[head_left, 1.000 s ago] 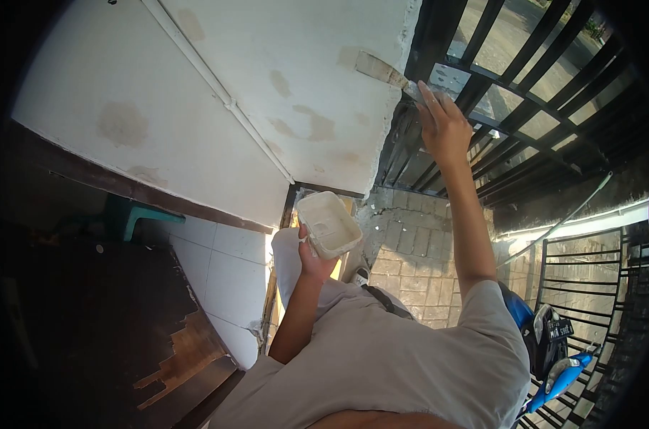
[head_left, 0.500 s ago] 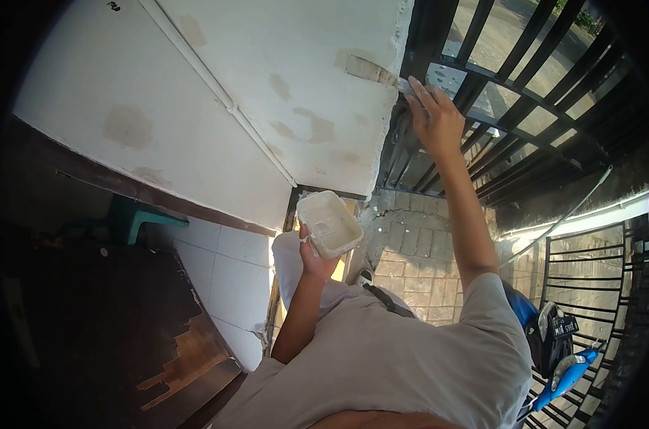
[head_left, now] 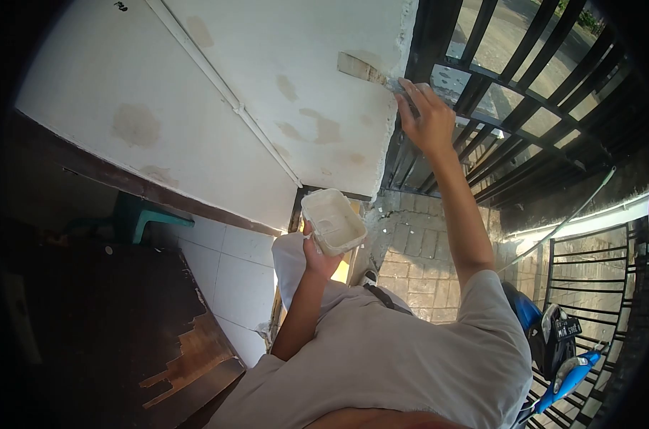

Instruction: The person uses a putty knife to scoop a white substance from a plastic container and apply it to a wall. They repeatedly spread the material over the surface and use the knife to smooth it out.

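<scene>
My right hand (head_left: 426,118) holds a putty knife (head_left: 361,68) by its handle, with the wide blade against the white wall (head_left: 267,43) near its rough right edge. Below, my left hand (head_left: 320,259) grips a pale rectangular tub (head_left: 333,222) from its near side. The tub is tilted, and whitish material coats its inside. Several beige patches mark the wall around and below the blade.
A black metal gate (head_left: 514,79) stands right of the wall. A white pipe (head_left: 235,104) runs down the wall. At left are a dark panel (head_left: 124,314) and a green stool (head_left: 135,214). A blue motorcycle (head_left: 571,375) is at lower right.
The putty knife and my right hand have shifted slightly left in view. The whole scene has also moved a little; my left hand still holds the tub.
</scene>
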The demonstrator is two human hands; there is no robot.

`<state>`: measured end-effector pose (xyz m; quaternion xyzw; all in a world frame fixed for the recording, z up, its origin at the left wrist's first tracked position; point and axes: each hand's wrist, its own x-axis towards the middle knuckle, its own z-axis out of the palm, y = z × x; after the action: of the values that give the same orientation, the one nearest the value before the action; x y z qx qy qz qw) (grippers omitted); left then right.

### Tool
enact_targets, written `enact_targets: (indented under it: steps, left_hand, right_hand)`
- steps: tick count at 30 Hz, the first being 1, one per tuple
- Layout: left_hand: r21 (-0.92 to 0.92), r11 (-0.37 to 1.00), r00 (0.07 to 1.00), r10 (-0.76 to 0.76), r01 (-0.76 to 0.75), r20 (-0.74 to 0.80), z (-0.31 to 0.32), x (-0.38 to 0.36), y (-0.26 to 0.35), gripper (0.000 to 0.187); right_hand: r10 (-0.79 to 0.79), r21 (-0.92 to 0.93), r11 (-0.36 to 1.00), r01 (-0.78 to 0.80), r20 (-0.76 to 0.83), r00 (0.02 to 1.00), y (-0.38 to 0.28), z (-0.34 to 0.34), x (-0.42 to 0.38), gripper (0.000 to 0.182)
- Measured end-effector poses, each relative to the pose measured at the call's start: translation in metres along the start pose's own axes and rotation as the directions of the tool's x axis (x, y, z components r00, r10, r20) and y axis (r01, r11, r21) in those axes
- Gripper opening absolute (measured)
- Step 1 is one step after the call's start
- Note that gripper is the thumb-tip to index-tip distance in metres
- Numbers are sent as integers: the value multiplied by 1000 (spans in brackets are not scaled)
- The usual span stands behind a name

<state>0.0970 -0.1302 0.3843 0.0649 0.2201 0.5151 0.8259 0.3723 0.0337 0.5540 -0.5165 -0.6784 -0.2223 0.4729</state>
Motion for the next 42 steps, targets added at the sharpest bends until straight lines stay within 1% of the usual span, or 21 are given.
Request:
enact_targets:
  steps: [3, 4, 6, 7, 9, 11, 12, 15, 19, 20, 23, 24, 27, 28, 30, 32, 33, 36, 38, 39, 42]
  left_hand:
    - [30, 999, 1000, -15, 15, -3, 1, 1, 1, 76]
    - [28, 1000, 1000, -12, 12, 6, 1, 0, 1, 75]
    - [18, 1000, 1000, -2, 1, 27, 0, -1, -1, 75]
    - [13, 1000, 1000, 1, -1, 2, 0, -1, -3, 75]
    - [13, 1000, 999, -7, 7, -40, -1, 0, -5, 74]
    - [28, 999, 999, -30, 29, 12, 6, 0, -7, 74]
    - [37, 999, 999, -37, 36, 35, 8, -2, -7, 74]
    - [114, 993, 999, -25, 28, -32, 3, 5, -14, 77]
    - [101, 995, 999, -22, 26, -41, -3, 6, -16, 77]
    - [92, 995, 999, -22, 26, -41, -3, 5, -15, 77]
    - [31, 999, 999, -33, 33, -8, -2, 0, -10, 75]
    - [6, 999, 999, -40, 40, 8, -1, -2, -9, 74]
    - [35, 999, 998, -43, 42, 38, 2, -6, -3, 75]
    - [39, 999, 999, -29, 28, 17, 2, -5, -3, 75]
    - [44, 999, 1000, -1, 2, -24, 2, -4, -3, 76]
    - [21, 999, 999, -37, 36, 6, 1, -2, -1, 76]
    - [8, 999, 998, -54, 54, 20, 0, -3, -1, 76]
    - [9, 1000, 1000, -25, 25, 18, -14, 3, -4, 75]
    - [9, 1000, 999, -13, 13, 35, -9, -1, -2, 76]
    - [11, 1000, 999, -5, 5, 46, -6, -1, 0, 76]
    - [37, 999, 1000, -25, 25, 9, -4, -1, 1, 77]
  right_hand:
    - [20, -54, 998, -22, -37, 999, 22, -11, -9, 28]
    - [3, -86, 996, -8, -56, 998, 30, -20, -16, 28]
    - [65, -75, 995, -68, -43, 997, 33, -41, -34, 30]
    - [94, -72, 993, -97, -41, 995, 32, -49, -39, 30]
    - [29, -38, 999, -32, -77, 997, 25, -48, -41, 31]
    - [-20, 15, 1000, 21, -93, 996, 8, -37, -33, 32]
    - [-18, 0, 1000, 18, -45, 999, 2, -30, -29, 32]
    - [-46, -25, 999, 45, -9, 999, 0, -8, -15, 31]
    - [-37, -107, 994, 29, -73, 997, 22, -26, -21, 31]
    - [12, -142, 990, -20, -58, 998, 22, -35, -28, 31]
    - [36, -98, 994, -48, -115, 993, 8, -50, -34, 32]
    - [37, -51, 998, -42, -108, 994, 1, -48, -33, 31]
    - [-7, -30, 1000, 6, -48, 999, -18, -30, -19, 31]
    - [-20, -4, 1000, 20, -57, 998, -21, -23, -12, 30]
    - [-24, -7, 1000, 24, -45, 999, -21, -11, -2, 30]
    - [-15, -47, 999, 14, -25, 1000, -16, -5, 1, 30]
    - [-12, -63, 998, 10, -35, 999, -11, -8, -2, 30]
    - [-1, -100, 995, -9, -91, 996, 17, -22, -20, 30]
    - [39, -102, 994, -49, -102, 994, 22, -39, -39, 30]
    - [58, -102, 992, -69, -111, 992, 18, -45, -41, 30]
    - [6, -29, 1000, -10, -109, 994, -7, -43, -40, 31]
